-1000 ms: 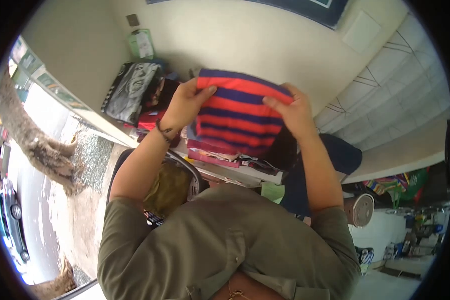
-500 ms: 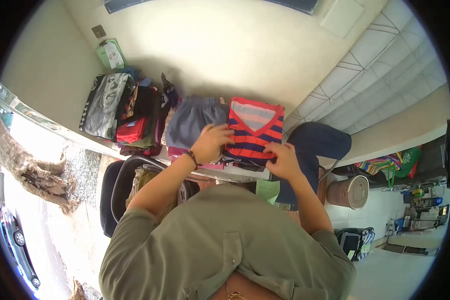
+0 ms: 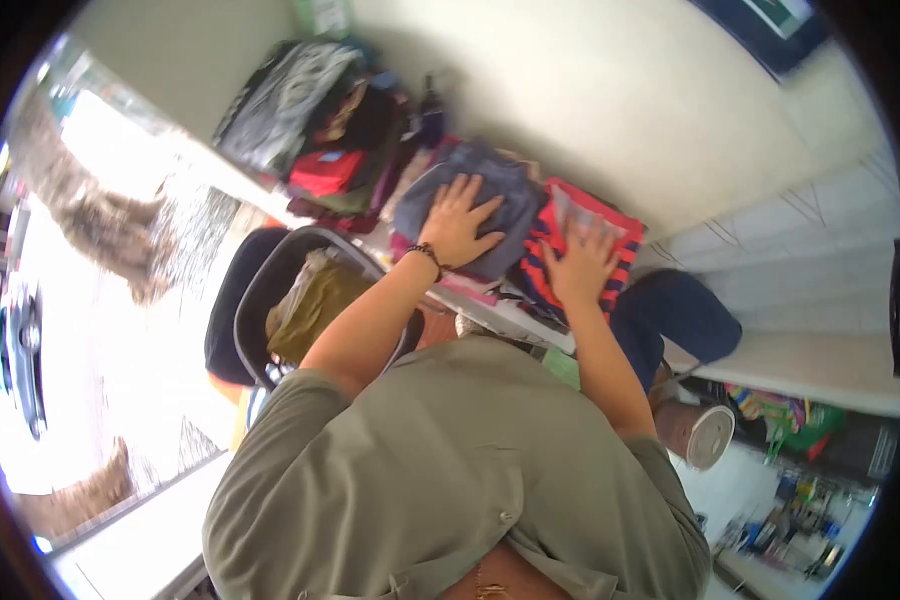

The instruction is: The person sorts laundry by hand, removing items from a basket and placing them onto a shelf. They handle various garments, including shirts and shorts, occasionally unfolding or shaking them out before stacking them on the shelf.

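My left hand [image 3: 459, 222] lies flat with fingers spread on a folded grey-blue garment [image 3: 497, 180], which looks like shorts with an elastic waist. A beaded bracelet [image 3: 427, 256] circles that wrist. On the red and navy striped V-neck shirt [image 3: 625, 232] rests my right hand [image 3: 582, 262], palm down and fingers apart. The shirt is folded on top of a pile beside the grey-blue garment. Other folded clothes lie under both, mostly hidden.
Taller stacks of folded clothes [image 3: 295, 105] stand to the left along the wall. Below them is a dark basket [image 3: 245, 310] with an olive cloth [image 3: 320, 308] inside. A navy chair [image 3: 685, 315] and a lidded brown bin [image 3: 708, 437] are at the right.
The head view has tilted and turned toward the left. My left hand has moved fully onto the grey-blue garment, and my right hand has flattened out higher on the striped shirt.
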### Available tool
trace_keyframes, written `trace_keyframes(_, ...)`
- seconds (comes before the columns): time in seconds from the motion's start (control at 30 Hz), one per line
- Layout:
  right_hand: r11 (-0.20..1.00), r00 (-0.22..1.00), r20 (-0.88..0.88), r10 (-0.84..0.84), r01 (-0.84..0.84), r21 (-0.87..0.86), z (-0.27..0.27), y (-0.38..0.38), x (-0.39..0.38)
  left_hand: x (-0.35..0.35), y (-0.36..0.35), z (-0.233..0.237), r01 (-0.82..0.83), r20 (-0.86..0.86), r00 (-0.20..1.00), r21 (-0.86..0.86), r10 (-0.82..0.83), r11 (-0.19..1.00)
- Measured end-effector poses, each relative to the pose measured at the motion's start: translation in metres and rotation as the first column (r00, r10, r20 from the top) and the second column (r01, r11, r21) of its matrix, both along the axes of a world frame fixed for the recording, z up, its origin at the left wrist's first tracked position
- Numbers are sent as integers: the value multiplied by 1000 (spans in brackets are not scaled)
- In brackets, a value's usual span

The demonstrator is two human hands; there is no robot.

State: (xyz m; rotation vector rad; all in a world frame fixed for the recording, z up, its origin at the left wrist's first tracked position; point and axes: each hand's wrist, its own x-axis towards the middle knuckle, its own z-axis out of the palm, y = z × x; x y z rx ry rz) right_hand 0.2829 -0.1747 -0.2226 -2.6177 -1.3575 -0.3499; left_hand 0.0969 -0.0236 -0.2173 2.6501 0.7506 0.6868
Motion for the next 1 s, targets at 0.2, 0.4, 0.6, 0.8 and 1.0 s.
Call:
trace_keyframes(0.2, 1000, 999, 51, 3, -2, -22, -5, 1, -1, -125, -36, 13, -129, 318, 932, -163, 176, 978)
trace_keyframes(0.4, 998, 999, 46, -26, 29, -56, -4, 4, -4, -281, -42, -56, -699, -74, 714, 1, 697, 715)
trace_keyframes(0.6, 999, 997, 77, -28, 32, -43, -11, 1, -2, -290, -43, -75, -749, -281, 659, -158, 698, 643)
trace_keyframes(0.8, 999, 996, 87, -30, 31, -14, -18, 1, 0, -284, -59, -109, -652, -164, 735, 101, 659, 752)
trace_keyframes(1.0, 999, 997, 76, -30, 32, -21, -17, 0, 1, -287, -59, -107, -636, -105, 758, -336, 644, 694)
